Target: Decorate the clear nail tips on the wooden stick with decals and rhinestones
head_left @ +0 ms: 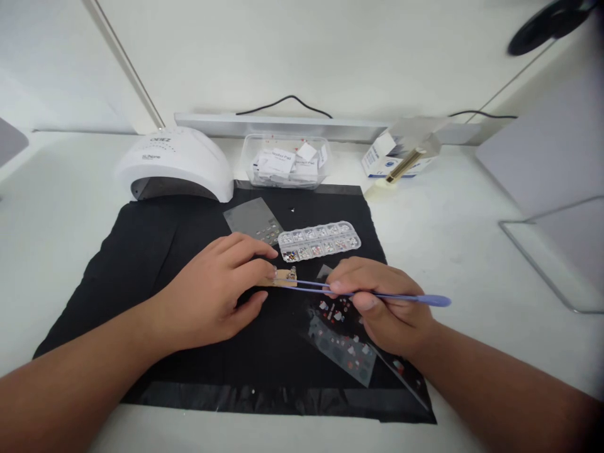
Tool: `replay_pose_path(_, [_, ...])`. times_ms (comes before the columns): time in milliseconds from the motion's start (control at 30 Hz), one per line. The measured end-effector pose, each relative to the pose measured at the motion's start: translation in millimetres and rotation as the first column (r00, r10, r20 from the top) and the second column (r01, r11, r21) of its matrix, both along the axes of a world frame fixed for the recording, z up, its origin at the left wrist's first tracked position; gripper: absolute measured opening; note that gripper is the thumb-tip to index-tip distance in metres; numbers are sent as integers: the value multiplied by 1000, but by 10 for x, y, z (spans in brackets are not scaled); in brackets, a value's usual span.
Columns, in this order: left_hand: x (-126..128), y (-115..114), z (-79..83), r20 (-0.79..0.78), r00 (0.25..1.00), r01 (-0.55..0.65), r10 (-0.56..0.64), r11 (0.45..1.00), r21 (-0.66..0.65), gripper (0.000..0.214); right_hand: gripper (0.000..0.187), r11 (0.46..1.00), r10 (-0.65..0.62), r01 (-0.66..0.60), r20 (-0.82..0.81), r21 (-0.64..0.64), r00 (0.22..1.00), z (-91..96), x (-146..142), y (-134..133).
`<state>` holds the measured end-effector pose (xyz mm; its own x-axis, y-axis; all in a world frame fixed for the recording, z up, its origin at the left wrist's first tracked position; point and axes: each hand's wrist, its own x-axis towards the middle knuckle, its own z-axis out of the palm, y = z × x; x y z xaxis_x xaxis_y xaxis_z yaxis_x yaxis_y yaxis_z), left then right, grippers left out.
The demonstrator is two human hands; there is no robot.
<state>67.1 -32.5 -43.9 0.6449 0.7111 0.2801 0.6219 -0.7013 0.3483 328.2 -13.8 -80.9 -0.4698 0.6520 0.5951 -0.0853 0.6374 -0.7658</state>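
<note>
Decorating a nail tip on the black mat

The left hand (214, 296) pinches a tan nail tip (283, 277) on the mat (155, 251); the right hand (382, 305), grip closed on purple tweezers (377, 294), touches their points to it, near the gem tray (318, 240).

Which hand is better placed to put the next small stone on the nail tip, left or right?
Probably the right hand: it holds the purple tweezers, whose tips reach the nail tip. The left hand is pinching that nail tip steady on the black cloth.
</note>
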Motion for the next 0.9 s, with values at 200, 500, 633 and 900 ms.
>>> replay_pose_path(200, [-4, -6, -2, 6, 1000, 2, -2, 1000, 4, 14, 20, 1000, 14, -14, -14, 11, 1000, -4, 9, 9])
replay_pose_path(500, [-6, 20, -13, 37, 998, 44, -47, 995, 86, 10, 21, 987, -131, 115, -146, -113, 981, -71, 34, 4])
replay_pose_path(633, [-1, 25, -35, 13, 998, 58, -60, 987, 150, 7, 21, 978, -155, 122, -192, -171, 969, -66, 25, 16])
replay_pose_path(900, [18, 17, -50, -12, 998, 64, -63, 973, 223, 7, 20, 977, -160, 127, -200, -169, 967, -26, 39, 20])
